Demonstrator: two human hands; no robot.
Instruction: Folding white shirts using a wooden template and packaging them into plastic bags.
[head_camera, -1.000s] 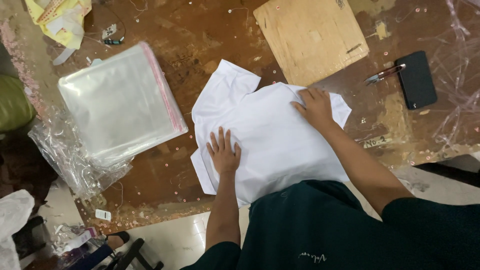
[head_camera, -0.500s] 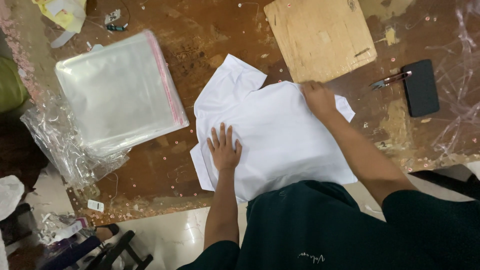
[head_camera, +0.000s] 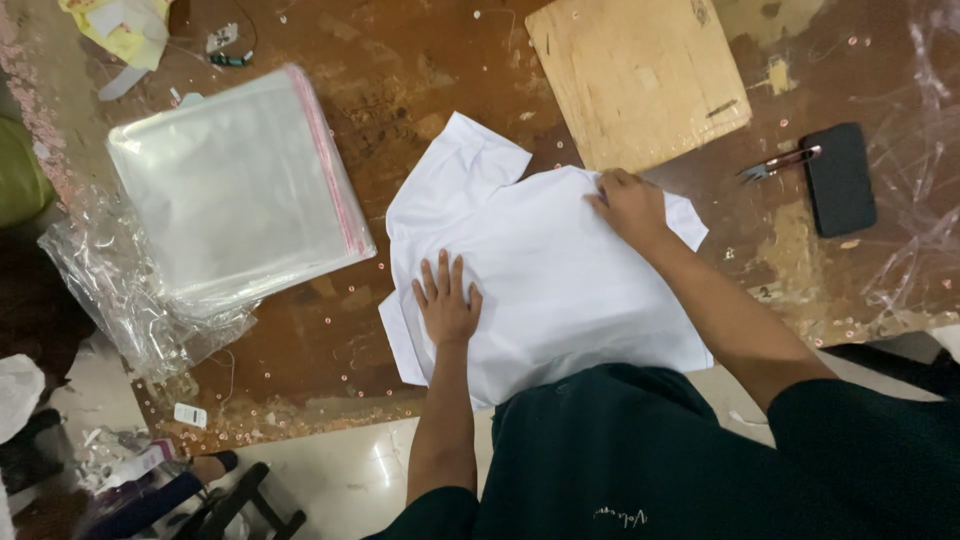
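A white shirt (head_camera: 560, 280) lies spread flat on the worn brown bench (head_camera: 300, 340), roughly in the middle of the view. Its long axis runs on a slant, from the near edge of the bench by the person's body up and away toward the far left, where a short sleeve (head_camera: 462, 160) pokes out toward the stack of clear bags. The near end of the shirt hangs at or just over the bench edge and is partly hidden by the person's dark top.

The left hand (head_camera: 447, 303) rests flat on the left part of the shirt, palm down, fingers (head_camera: 443, 275) spread and released, pointing away from the person. The right hand (head_camera: 630, 205) presses on the far right edge of the shirt, its fingers curled slightly onto the cloth; whether they pinch a fold cannot be told.

Just beyond the right hand, a plywood board (head_camera: 640, 75) touches or nearly touches the shirt's far edge, so little room is left there. To the left, the stack of clear plastic bags (head_camera: 235, 190) with a pink strip sits near the sleeve, with a strip of bare bench between. To the right, small snips (head_camera: 780, 162) and a dark phone (head_camera: 840, 180) lie well apart from the shirt, with open bench between.
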